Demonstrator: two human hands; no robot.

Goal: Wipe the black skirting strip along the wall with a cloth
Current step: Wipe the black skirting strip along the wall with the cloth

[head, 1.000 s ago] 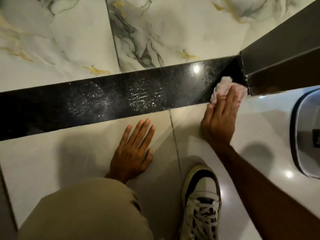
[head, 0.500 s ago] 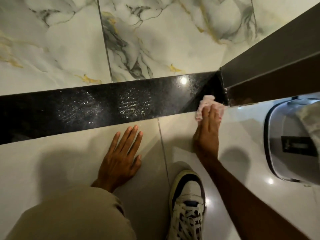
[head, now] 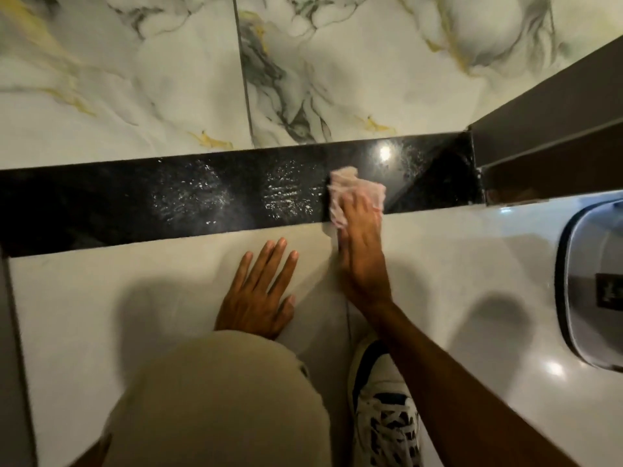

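Note:
The black skirting strip (head: 135,203) runs across the wall's foot, glossy, with two patches of white droplets left of centre. A crumpled pale pink cloth (head: 350,190) is pressed flat against the strip by my right hand (head: 362,251), fingers pointing up over it, just right of the nearer droplet patch. My left hand (head: 259,291) lies flat on the floor tile below the strip, fingers spread, holding nothing.
Marble-look wall tiles (head: 168,79) rise above the strip. A dark brown door frame (head: 546,129) ends the strip on the right. A grey lidded bin (head: 593,281) stands at the right edge. My knee (head: 215,399) and white sneaker (head: 384,409) rest on the floor.
My right hand has slid the cloth leftward along the strip, away from the corner by the door frame, up onto the strip's face. The left hand stays planted.

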